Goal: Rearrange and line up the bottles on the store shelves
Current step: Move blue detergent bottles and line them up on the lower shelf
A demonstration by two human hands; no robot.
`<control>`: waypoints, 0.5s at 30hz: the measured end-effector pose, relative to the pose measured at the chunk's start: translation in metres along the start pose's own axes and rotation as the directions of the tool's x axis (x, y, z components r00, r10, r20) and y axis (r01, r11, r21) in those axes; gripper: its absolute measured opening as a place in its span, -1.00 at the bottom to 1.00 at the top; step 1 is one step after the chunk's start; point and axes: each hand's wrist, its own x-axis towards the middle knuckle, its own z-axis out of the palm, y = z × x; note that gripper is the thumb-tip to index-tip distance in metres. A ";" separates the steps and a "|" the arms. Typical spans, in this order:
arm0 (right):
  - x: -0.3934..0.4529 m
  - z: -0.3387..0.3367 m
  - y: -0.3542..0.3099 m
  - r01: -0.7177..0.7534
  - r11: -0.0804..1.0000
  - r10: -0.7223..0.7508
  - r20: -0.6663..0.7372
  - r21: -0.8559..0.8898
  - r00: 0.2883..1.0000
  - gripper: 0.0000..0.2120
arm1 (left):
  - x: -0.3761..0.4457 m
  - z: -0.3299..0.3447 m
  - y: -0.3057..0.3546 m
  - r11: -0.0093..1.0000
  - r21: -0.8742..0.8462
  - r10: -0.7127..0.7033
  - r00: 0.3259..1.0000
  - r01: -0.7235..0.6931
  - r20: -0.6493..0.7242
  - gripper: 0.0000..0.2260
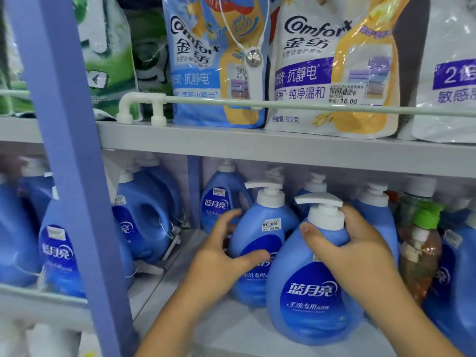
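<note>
Blue plastic pump bottles crowd the lower shelf, and 2 of them are in hand at once. The right hand wraps the shoulder of the front pump bottle, thumb across its face and fingers curled behind, just under the white pump; that grip is clamped on the bottle. The left hand curls round the second pump bottle, which stands just behind and to the left, thumb on its label and fingers reaching round the far side, so this grip also looks closed on its bottle (how firmly, I cannot tell).

Judging by the layout, the step in hand is the lining-up itself: the front pump bottle sits nearer the shelf edge than its neighbour and the 2 overlap in view rather than standing in a row. A handled jug stands to the left, and a green-capped bottle stands close on the right.

The next move probably calls for sliding the 2 bottles level with each other, labels facing out, with care that the pump heads clear the shelf above and the right-hand neighbour is not knocked.
</note>
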 end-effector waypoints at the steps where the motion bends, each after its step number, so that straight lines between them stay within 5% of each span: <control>1: 0.000 0.004 -0.003 0.009 1.000 -0.009 0.017 -0.001 1.000 -0.84 | -0.005 0.002 -0.005 0.997 0.075 0.010 1.000 -0.009 -0.024 -0.41; 11: -0.004 0.019 -0.012 0.061 0.998 -0.059 0.074 -0.026 0.996 -0.82 | -0.015 -0.059 -0.010 0.987 0.153 0.016 0.934 0.041 -0.357 -0.55; 15: -0.004 0.022 -0.013 0.045 0.999 -0.043 0.077 -0.030 0.996 -0.80 | 0.018 -0.063 -0.015 0.963 0.244 -0.030 0.946 0.114 -0.322 -0.56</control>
